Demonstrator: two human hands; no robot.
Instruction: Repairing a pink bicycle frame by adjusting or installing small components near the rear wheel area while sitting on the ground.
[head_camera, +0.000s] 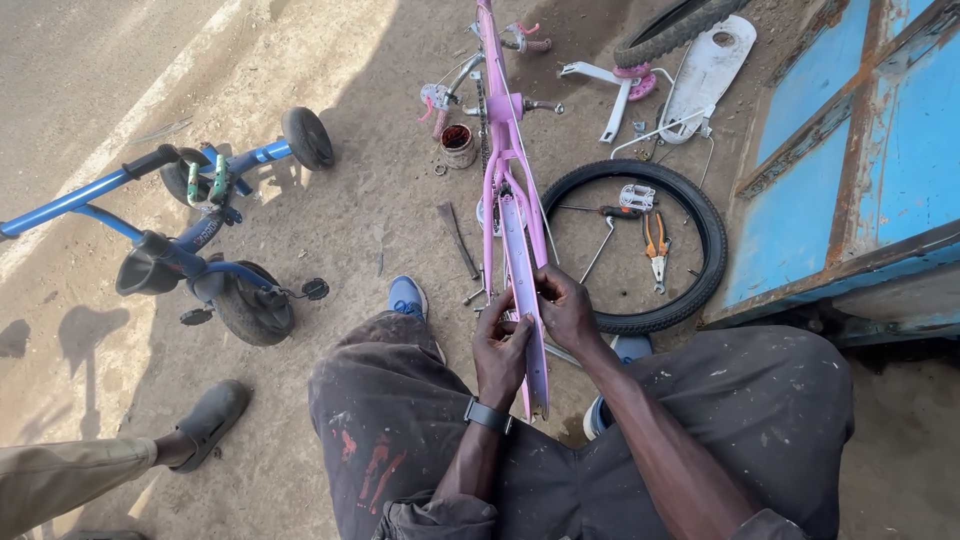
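The long pink metal bicycle mudguard (524, 290) lies lengthwise above the person's knees, its far end meeting the pink steel bicycle frame (503, 120), which lies on the sandy ground.

1. Left hand (502, 345): fingers curled around the left edge of the mudguard, thumb against its face. A black wrist band (488, 415) sits on this wrist.
2. Right hand (567, 308): fingers bent and pressed on the right edge of the mudguard, gripping it just beside the left hand.

Surroundings:
- A black rubber bicycle tyre (690, 215) lies flat to the right of the frame. Inside its ring lie orange-handled pliers (656, 245) and a black-handled screwdriver (598, 211).
- A blue child's tricycle (205, 235) stands well apart to the left.
- A rusty round tin (458, 143) stands near the frame's left side.
- Another person's grey shoe (212, 418) rests at lower left.
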